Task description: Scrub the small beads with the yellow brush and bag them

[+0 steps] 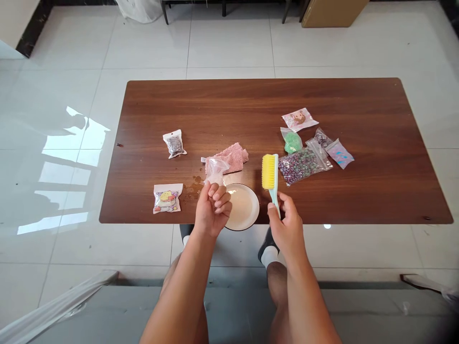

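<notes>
My right hand (pixel 287 223) is wrapped round the pale blue handle of a scrub brush (pixel 269 173), held upright with its yellow bristles facing left. My left hand (pixel 214 210) is closed, palm up, with a clear plastic bag (pixel 216 168) standing out past the thumb and forefinger. Behind the bag lies a folded pink cloth (pixel 234 156). Between my hands a white dark-rimmed plate (pixel 253 206) rests at the table's near edge, its left side partly hidden by my left hand. Drops of liquid wet the wood left of the plate.
On the brown table (pixel 215 107), a small silvery packet (pixel 175 144) and a cartoon-printed packet (pixel 167 198) lie left. To the right are a bead bag (pixel 304 165), a green-filled bag (pixel 292 142), a pink packet (pixel 299 119) and a blue-patterned packet (pixel 340 153).
</notes>
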{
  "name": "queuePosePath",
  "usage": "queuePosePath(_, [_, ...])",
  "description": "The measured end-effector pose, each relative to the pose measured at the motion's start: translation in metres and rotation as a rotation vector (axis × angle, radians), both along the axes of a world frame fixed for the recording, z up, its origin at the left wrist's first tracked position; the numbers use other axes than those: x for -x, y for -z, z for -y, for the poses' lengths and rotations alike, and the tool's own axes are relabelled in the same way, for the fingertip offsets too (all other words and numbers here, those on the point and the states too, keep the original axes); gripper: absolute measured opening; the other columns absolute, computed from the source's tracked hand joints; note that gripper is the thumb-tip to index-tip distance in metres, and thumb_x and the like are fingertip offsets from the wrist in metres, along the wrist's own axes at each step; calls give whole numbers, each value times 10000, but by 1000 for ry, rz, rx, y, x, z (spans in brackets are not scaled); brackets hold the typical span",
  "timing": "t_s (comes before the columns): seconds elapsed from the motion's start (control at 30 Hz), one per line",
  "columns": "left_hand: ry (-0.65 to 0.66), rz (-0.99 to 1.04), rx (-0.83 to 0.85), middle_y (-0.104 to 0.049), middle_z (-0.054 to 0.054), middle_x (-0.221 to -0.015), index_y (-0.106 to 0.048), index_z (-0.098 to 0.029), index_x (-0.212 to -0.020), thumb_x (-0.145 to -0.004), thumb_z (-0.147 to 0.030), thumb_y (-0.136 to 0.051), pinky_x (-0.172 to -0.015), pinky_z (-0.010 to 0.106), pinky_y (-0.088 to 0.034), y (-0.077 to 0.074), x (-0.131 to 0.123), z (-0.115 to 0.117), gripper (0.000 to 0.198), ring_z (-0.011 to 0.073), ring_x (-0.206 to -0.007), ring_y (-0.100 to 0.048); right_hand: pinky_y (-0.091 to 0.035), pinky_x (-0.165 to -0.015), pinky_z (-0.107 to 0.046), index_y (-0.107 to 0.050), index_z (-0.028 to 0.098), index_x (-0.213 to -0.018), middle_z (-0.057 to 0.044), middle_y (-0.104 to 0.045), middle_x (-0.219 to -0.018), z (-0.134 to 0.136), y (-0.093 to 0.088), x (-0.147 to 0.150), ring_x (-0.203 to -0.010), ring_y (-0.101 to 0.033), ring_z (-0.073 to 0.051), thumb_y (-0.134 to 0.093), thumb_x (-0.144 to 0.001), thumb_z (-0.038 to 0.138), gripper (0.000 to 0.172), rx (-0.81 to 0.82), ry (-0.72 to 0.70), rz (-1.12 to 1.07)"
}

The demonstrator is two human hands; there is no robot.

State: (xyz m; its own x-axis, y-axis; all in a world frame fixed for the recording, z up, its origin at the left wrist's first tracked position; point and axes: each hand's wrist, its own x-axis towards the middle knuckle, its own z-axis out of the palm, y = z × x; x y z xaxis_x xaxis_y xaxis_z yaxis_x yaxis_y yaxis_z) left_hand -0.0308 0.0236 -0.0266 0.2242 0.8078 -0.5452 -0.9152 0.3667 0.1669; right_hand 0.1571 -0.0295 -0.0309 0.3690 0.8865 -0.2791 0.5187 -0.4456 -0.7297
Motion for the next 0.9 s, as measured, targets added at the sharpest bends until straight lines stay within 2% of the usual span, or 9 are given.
queuePosePath(0.1, [-26, 45, -6, -318, -90, -579, -432, -199, -727, -1086, -321, -416, -324, 100, -207, 1, 2, 1, 380, 19, -385, -273, -515, -923, -379, -606, 242, -1371, -107, -718, -1282, 3, 3, 2, -1120, -668, -267, -530, -973, 479, 470, -43, -29, -34])
queuePosePath(0.2, [-42, 53, 9, -360, -90, -577, -558, -181, -870, -1075, -196, -389, -337, 85, -246, 0, -1, 0, 266, 16, -388, -330, -519, -968, -402, -606, 243, -1396, -107, -715, -1259, 8, 6, 4, -1106, -662, -257, -556, -977, 501, 495, -112, -41, -96])
queuePosePath(0.23, [-56, 47, 13, -402, -80, -596, -577, -179, -902, -1050, -136, -389, -363, 75, -288, -1, -3, 0, 243, 13, -413, -380, -536, -920, -388, -606, 249, -1401, -97, -721, -1202, 9, 7, 5, -1036, -669, -239, -575, -973, 505, 499, -121, -33, -142])
queuePosePath(0.3, [-102, 19, 28, -515, -44, -673, -600, -182, -915, -985, -51, -395, -465, 65, -409, -3, -5, -1, 253, 14, -511, -505, -540, -695, -317, -590, 273, -1422, -57, -708, -1039, 12, 5, 5, -772, -635, -171, -607, -966, 516, 517, -116, -2, -338])
queuePosePath(0.4, [-142, -70, 76, -675, 13, -839, -657, -188, -942, -952, -61, -410, -717, 125, -567, -4, -7, -3, 278, 53, -763, -684, -353, -423, -230, -554, 321, -1455, 21, -617, -848, 14, -2, 6, -464, -406, -67, -641, -957, 524, 545, -74, 41, -774])
queuePosePath(0.5, [-104, -153, 99, -756, 50, -1073, -707, -196, -1053, -1017, -175, -422, -920, 216, -600, -2, -10, -4, 288, 117, -1059, -734, -280, -374, -202, -574, 351, -1446, 59, -543, -762, 18, -12, 8, -400, -319, -33, -671, -947, 515, 534, -57, 14, -1056])
queuePosePath(0.6, [-105, -174, 135, -759, 55, -1186, -708, -196, -1106, -1080, -316, -411, -963, 232, -602, 2, -14, -5, 322, 132, -1146, -725, -266, -362, -186, -588, 367, -1449, 77, -484, -682, 24, -18, 9, -383, -298, -31, -651, -970, 495, 500, -63, -43, -1167])
queuePosePath(0.73, [-93, -236, 100, -737, 49, -1296, -698, -207, -1207, -1064, -270, -465, -1017, 209, -576, 4, -18, -3, 281, 124, -1242, -688, -332, -367, -190, -512, 369, -1532, 83, -439, -610, 33, -20, 10, -396, -337, -61, -577, -1019, 456, 525, 15, -175, -1105])
queuePosePath(0.9, [-57, -316, -9, -708, 58, -1372, -719, -208, -1233, -986, -235, -508, -1098, 288, -551, 0, -21, 0, 326, 191, -1358, -622, -427, -455, -232, -457, 382, -1572, 51, -528, -644, 33, -23, 15, -486, -436, -112, -524, -1037, 415, 540, 35, -474, -579])
